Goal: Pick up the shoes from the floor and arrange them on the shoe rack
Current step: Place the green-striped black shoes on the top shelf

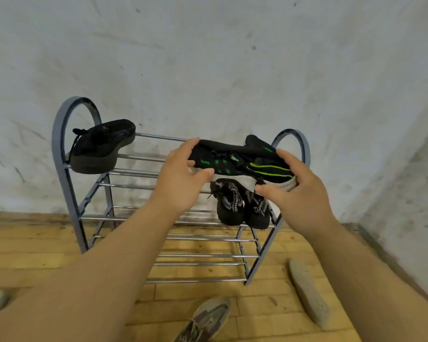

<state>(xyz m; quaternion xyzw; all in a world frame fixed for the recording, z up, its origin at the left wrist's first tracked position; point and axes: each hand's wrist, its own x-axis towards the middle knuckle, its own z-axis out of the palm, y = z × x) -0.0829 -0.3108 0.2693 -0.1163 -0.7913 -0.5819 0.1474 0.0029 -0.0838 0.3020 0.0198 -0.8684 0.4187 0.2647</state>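
Both hands are holding a black sneaker with green stripes (240, 161) over the top tier of the shoe rack (59, 149), at the rack's right end. The left hand (181, 178) is closing around the toe end, and the right hand (294, 191) is gripping the heel by its pale sole. A second black shoe appears to be sitting just behind it; how it is lying cannot be told.

To finish well, the sole is wanting to rest flat across at least two rails, toe toward the wall, before either hand lets go; a sole bridging one rail is likely to tip.

A black sandal (101, 146) is lying at the rack's left end on the same tier. A black sneaker pair (242, 206) is sitting on the tier below, right side.

The rack is standing against a scuffed white wall (208, 58) on a yellow brick-pattern floor (22, 255). In front of the rack, a grey patterned shoe (205, 319) and a pale shoe (307, 290) are waiting on the floor
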